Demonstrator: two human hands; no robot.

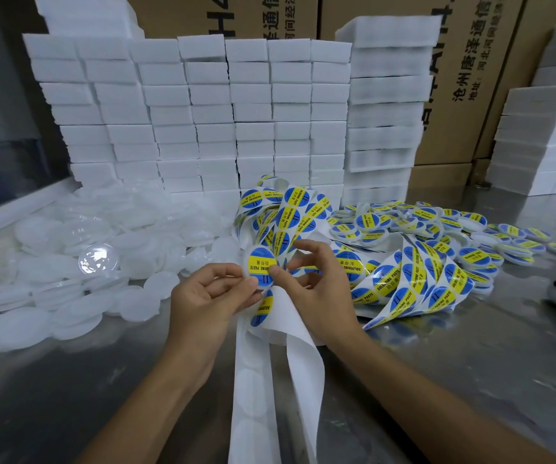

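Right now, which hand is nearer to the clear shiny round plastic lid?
Left. The left hand is to the right of the clear shiny round plastic lid; the right hand lies farther right.

Place: your packing workshop.
Proof: stacked white foam blocks (203, 112), printed brown cardboard cartons (464, 78), heaped blue-and-yellow labelled round lids (471, 236).
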